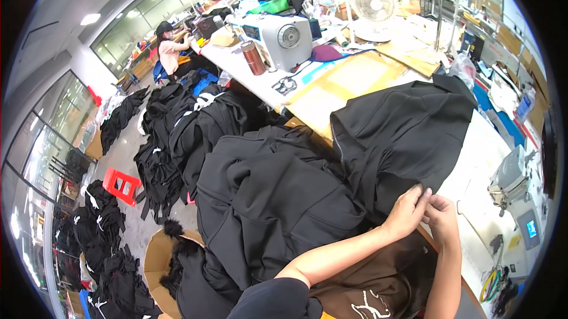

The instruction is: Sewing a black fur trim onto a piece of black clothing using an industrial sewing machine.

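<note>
A black fabric garment (408,130) lies across the near edge of the worktable, its folds hanging down toward me. My left hand (408,211) pinches the garment's lower edge between thumb and fingers. Right beside it, fingertips almost touching, my right hand (444,217) is closed on the same edge with curled fingers. What lies between the fingertips is partly hidden. Against the table on the left is a large heap of black garments (266,201), close to my left forearm. A brown cloth with a white design (378,295) lies beneath my forearms.
A sewing machine (512,174) and a control panel (531,228) stand at the right, with yellow-green handled scissors (491,283) nearer. A brown tumbler (252,59) and a grey machine (281,38) are farther back. A red stool (122,186) and cardboard box (155,266) stand left. Co-workers sit beyond.
</note>
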The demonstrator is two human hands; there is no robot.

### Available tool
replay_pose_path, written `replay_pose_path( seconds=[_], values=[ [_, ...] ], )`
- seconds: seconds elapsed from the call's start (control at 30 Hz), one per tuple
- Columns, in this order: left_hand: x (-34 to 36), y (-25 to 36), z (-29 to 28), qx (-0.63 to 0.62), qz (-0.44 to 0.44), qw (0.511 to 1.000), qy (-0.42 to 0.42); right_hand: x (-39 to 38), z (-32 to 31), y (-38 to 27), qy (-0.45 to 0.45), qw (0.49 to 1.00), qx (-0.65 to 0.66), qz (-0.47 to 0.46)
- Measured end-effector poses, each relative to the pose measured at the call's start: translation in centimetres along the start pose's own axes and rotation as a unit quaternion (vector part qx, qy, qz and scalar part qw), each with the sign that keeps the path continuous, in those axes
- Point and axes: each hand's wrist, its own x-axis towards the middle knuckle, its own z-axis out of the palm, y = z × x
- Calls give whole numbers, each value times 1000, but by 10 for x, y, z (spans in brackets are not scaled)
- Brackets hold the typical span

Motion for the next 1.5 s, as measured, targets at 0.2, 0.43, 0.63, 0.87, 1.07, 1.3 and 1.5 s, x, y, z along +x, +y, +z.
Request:
replay_pose_path(
  seconds=[0.2, 0.43, 0.63, 0.87, 1.07, 1.3, 1.5],
  values=[
    [11, -5, -1, 164, 135, 977, 30, -2, 13, 1, 21, 975, -181, -125],
    [30, 4, -24, 276, 134, 949, 78, 14, 21, -37, 162, 777, -548, -264],
    [39, 51, -22, 1, 48, 996, 74, 124, -97, -31, 340, 726, -562, -205],
    [35, 62, -35, -38, 28, 997, 56, 140, -47, -19, 330, 900, -267, -94],
    [52, 51, -37, 52, -24, 987, -147, 27, 7, -4, 89, 993, 38, 62],
    [167, 116, -45, 370, 231, 891, -122, 38, -9, -6, 147, 983, 107, 9],
    [273, 99, -201, 262, 26, 964, 49, 17, -58, -11, 152, 969, 193, -18]
  ],
)
